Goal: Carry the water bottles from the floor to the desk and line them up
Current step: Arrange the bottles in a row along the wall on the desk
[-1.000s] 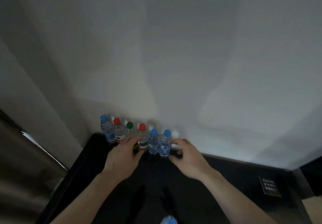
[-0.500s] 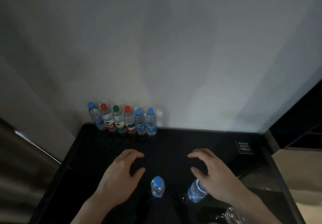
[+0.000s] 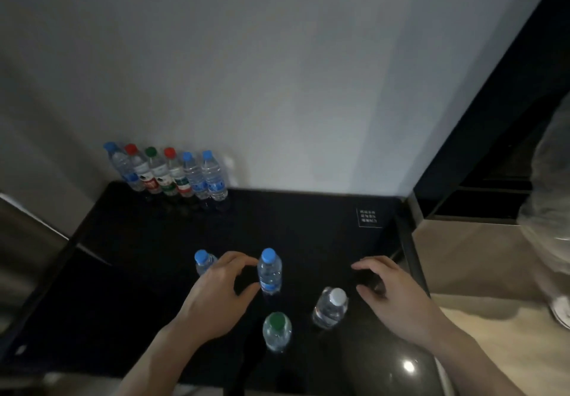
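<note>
Black glossy table (image 3: 308, 226): 6 clear plastic water bottles in a row (image 3: 168, 172) at far left corner against wall, caps blue/red/green/red/blue/blue. 4 loose near front edge: blue-cap bottle (image 3: 270, 272), 2nd blue-cap bottle (image 3: 202, 261) partly behind left hand (image 3: 216, 297), green-cap bottle (image 3: 276, 331), white-cap bottle (image 3: 330, 307). Left hand wide, curled just beside the blue-cap bottle, touching or not can't tell. Right hand (image 3: 398, 297) wide, holding nothing, beside white-cap bottle.

A single head-worn camera looks steeply down and forward, close above a glossy black desk top (image 3: 308, 217) facing a plain pale wall (image 3: 277, 72).
</note>
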`<action>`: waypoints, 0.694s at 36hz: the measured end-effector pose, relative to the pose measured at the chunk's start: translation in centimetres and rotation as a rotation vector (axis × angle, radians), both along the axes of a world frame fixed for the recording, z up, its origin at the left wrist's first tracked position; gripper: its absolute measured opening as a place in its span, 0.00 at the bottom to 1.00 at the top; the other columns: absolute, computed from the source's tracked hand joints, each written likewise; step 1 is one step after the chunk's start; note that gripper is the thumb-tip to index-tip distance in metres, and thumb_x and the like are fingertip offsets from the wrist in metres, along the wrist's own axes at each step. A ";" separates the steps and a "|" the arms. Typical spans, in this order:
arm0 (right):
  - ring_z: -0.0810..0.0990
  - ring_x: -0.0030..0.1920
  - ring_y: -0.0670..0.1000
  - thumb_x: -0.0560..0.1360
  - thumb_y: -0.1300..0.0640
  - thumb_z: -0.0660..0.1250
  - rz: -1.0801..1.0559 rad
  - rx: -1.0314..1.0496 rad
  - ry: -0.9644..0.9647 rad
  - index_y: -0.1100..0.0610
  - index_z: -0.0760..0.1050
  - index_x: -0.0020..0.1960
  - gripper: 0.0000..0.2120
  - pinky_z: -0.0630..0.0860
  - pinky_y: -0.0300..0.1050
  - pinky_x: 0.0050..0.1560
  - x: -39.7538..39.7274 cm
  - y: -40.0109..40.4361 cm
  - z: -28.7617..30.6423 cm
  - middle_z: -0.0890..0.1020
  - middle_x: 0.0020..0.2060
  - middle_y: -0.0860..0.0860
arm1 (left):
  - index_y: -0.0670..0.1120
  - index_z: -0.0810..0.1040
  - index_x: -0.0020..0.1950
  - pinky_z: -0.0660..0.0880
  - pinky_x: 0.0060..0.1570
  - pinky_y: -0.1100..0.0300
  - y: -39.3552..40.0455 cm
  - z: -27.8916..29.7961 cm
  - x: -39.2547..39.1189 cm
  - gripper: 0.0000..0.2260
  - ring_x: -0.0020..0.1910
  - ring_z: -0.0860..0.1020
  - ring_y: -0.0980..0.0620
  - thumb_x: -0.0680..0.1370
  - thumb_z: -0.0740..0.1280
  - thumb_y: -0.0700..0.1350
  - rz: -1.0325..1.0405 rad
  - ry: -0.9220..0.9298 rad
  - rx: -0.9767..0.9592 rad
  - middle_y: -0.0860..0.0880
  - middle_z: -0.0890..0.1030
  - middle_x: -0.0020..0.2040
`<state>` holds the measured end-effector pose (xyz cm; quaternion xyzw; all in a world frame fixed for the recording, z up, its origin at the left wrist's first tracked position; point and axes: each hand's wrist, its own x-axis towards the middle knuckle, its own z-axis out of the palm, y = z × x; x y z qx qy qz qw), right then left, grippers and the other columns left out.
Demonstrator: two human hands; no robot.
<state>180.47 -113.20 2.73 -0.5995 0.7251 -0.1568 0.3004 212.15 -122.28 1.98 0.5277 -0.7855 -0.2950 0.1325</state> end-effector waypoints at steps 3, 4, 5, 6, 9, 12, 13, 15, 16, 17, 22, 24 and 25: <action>0.75 0.64 0.39 0.79 0.50 0.70 0.050 0.040 0.029 0.42 0.74 0.67 0.17 0.70 0.33 0.63 -2.2 1.4 -1.4 0.72 0.64 0.36 | 0.60 0.73 0.67 0.74 0.48 0.68 2.7 -1.3 -2.3 0.19 0.53 0.75 0.66 0.77 0.70 0.54 0.013 -0.037 0.069 0.66 0.71 0.62; 0.74 0.65 0.40 0.79 0.49 0.70 0.067 0.047 0.029 0.42 0.74 0.67 0.18 0.70 0.34 0.65 -2.5 1.7 -1.7 0.72 0.64 0.36 | 0.59 0.73 0.67 0.73 0.50 0.68 3.5 -1.7 -2.8 0.19 0.54 0.75 0.65 0.77 0.70 0.54 0.020 -0.049 0.088 0.66 0.71 0.62; 0.74 0.65 0.40 0.79 0.49 0.70 0.083 0.055 0.025 0.42 0.74 0.68 0.18 0.71 0.36 0.66 -2.7 2.0 -1.8 0.72 0.64 0.37 | 0.59 0.73 0.68 0.73 0.51 0.67 4.3 -2.1 -3.2 0.19 0.56 0.75 0.64 0.77 0.70 0.55 0.028 -0.060 0.101 0.66 0.71 0.62; 0.73 0.66 0.40 0.79 0.49 0.71 0.098 0.059 0.021 0.42 0.74 0.68 0.19 0.71 0.36 0.66 -2.6 2.3 -1.9 0.72 0.65 0.37 | 0.59 0.73 0.68 0.73 0.53 0.66 5.0 -2.5 -3.5 0.19 0.56 0.74 0.63 0.77 0.69 0.56 0.032 -0.072 0.111 0.66 0.71 0.62; 0.73 0.64 0.39 0.78 0.47 0.71 0.130 0.054 0.014 0.42 0.73 0.69 0.20 0.71 0.34 0.62 -1.8 2.5 -2.2 0.72 0.64 0.37 | 0.60 0.72 0.68 0.74 0.54 0.65 6.6 -3.4 -4.0 0.19 0.56 0.74 0.63 0.77 0.68 0.58 0.041 -0.111 0.139 0.65 0.71 0.63; 0.74 0.61 0.40 0.78 0.45 0.71 0.157 0.055 0.015 0.42 0.73 0.69 0.21 0.73 0.35 0.58 -0.8 2.2 -3.0 0.73 0.63 0.37 | 0.60 0.71 0.69 0.76 0.54 0.62 7.5 -4.2 -4.1 0.20 0.54 0.75 0.60 0.78 0.66 0.58 0.020 -0.185 0.155 0.62 0.72 0.61; 0.75 0.61 0.40 0.78 0.45 0.71 0.159 0.062 0.016 0.42 0.72 0.70 0.21 0.75 0.37 0.58 -0.5 2.1 -3.3 0.73 0.63 0.38 | 0.60 0.70 0.70 0.76 0.53 0.61 7.7 -4.4 -4.1 0.21 0.53 0.76 0.59 0.78 0.66 0.58 0.016 -0.207 0.155 0.62 0.72 0.60; 0.77 0.61 0.42 0.78 0.46 0.71 0.159 0.074 0.029 0.42 0.72 0.70 0.22 0.77 0.39 0.60 0.2 1.8 -4.0 0.74 0.64 0.39 | 0.60 0.67 0.71 0.76 0.50 0.62 8.0 -4.7 -4.3 0.21 0.52 0.76 0.58 0.79 0.64 0.59 0.013 -0.245 0.138 0.60 0.72 0.58; 0.77 0.61 0.43 0.78 0.46 0.71 0.161 0.081 0.035 0.41 0.71 0.71 0.22 0.77 0.40 0.60 0.5 1.7 -4.3 0.74 0.63 0.39 | 0.60 0.67 0.72 0.75 0.50 0.62 8.0 -4.7 -4.4 0.21 0.53 0.76 0.57 0.79 0.64 0.59 0.012 -0.263 0.123 0.60 0.72 0.58; 0.78 0.60 0.43 0.78 0.46 0.70 0.161 0.088 0.042 0.41 0.71 0.71 0.22 0.77 0.40 0.60 0.8 1.6 -4.6 0.74 0.63 0.40 | 0.60 0.66 0.72 0.75 0.50 0.61 8.1 -4.8 -4.5 0.21 0.54 0.76 0.57 0.79 0.63 0.59 0.011 -0.278 0.109 0.59 0.73 0.59; 0.78 0.54 0.43 0.79 0.46 0.69 0.114 0.093 0.060 0.40 0.71 0.69 0.20 0.75 0.38 0.52 1.7 1.1 -5.4 0.75 0.58 0.41 | 0.59 0.68 0.68 0.75 0.47 0.61 8.1 -5.1 -4.9 0.18 0.50 0.77 0.57 0.80 0.62 0.61 0.022 -0.302 0.094 0.58 0.77 0.56; 0.78 0.52 0.44 0.78 0.46 0.69 0.089 0.083 0.075 0.40 0.72 0.68 0.19 0.73 0.37 0.47 2.2 0.9 -5.5 0.75 0.56 0.41 | 0.58 0.68 0.65 0.74 0.46 0.60 8.1 -5.2 -5.0 0.16 0.47 0.77 0.57 0.80 0.62 0.61 0.023 -0.305 0.087 0.57 0.77 0.53; 0.78 0.51 0.44 0.78 0.45 0.69 0.076 0.076 0.085 0.40 0.72 0.67 0.18 0.71 0.36 0.45 2.4 0.7 -5.6 0.75 0.56 0.41 | 0.57 0.69 0.64 0.75 0.45 0.59 8.1 -5.3 -5.1 0.15 0.46 0.77 0.56 0.80 0.62 0.61 0.024 -0.308 0.078 0.57 0.77 0.52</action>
